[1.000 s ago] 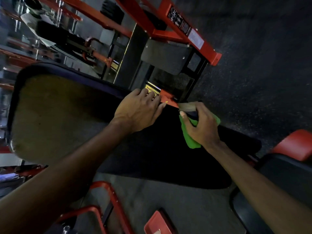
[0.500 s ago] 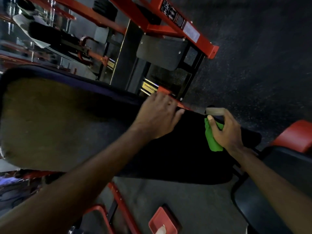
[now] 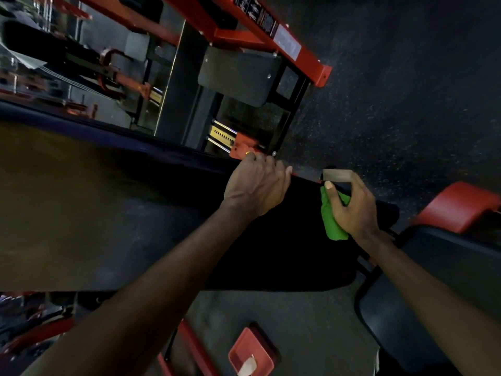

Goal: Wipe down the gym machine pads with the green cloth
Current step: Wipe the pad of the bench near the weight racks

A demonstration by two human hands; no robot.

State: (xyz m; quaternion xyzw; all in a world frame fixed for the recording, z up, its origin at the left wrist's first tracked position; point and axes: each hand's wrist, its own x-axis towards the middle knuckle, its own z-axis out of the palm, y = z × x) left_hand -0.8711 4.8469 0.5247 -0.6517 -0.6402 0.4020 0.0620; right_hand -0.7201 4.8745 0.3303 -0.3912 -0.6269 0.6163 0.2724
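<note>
A long black bench pad (image 3: 135,226) runs across the middle of the view. My left hand (image 3: 257,185) rests on its far edge with the fingers curled over the rim, near a red bracket (image 3: 242,147). My right hand (image 3: 352,210) grips the bunched green cloth (image 3: 332,221) against the pad's narrow right end. A grey tag or strap end (image 3: 337,175) sticks out above my right fingers.
The red and black machine frame (image 3: 271,36) stands beyond the pad. A second black pad (image 3: 433,294) and a red pad (image 3: 458,204) lie at the right. Red frame tubes and a red foot plate (image 3: 250,354) sit on the dark rubber floor below.
My right hand has carried the green cloth to the right along the pad's far edge. My left hand has slid rightward along the same edge. The view has shifted with them.
</note>
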